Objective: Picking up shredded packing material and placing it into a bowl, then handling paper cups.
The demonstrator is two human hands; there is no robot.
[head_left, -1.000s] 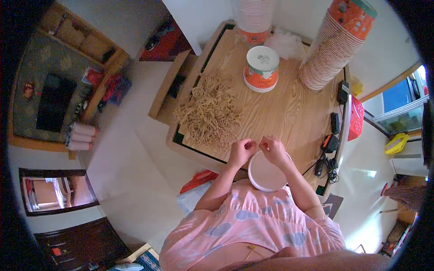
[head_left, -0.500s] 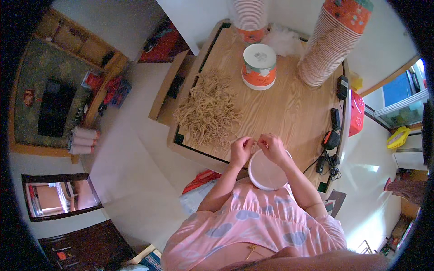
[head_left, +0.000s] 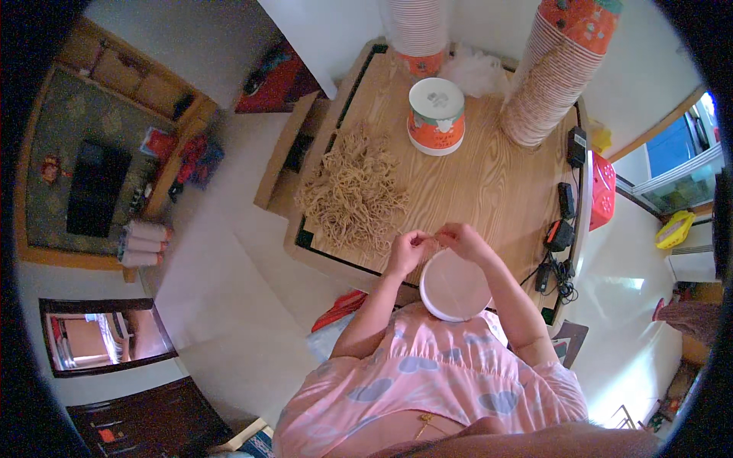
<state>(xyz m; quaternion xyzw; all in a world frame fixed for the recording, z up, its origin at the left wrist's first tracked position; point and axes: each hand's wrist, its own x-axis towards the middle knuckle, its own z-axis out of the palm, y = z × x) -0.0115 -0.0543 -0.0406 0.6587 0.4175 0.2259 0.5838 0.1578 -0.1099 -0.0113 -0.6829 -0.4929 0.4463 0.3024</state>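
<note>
My left hand (head_left: 407, 253) and my right hand (head_left: 466, 243) meet at the table's near edge, both with fingers pinched. Between the fingertips runs a thin tan bit of cord (head_left: 433, 243), small and partly hidden by the fingers. Just below my hands, a round white-rimmed paper tub (head_left: 453, 287) rests against my lap and the table edge; my right forearm crosses beside it. To the left of my hands lies a loose heap of tan cord (head_left: 355, 191). Farther back, an orange and white paper tub (head_left: 437, 126) stands upside down.
The wooden table (head_left: 473, 183) carries a tall leaning stack of paper tubs (head_left: 553, 84) at back right and another stack (head_left: 418, 34) behind. Crumpled clear plastic (head_left: 475, 70) sits between them. Black adapters and a power cable (head_left: 563, 282) lie along the right edge. A red basket (head_left: 602, 195) is beside it.
The fingers of my hands have shifted slightly at the cord, the right hand turning a little. The head view has moved slightly; the tub and heap stay in place.
</note>
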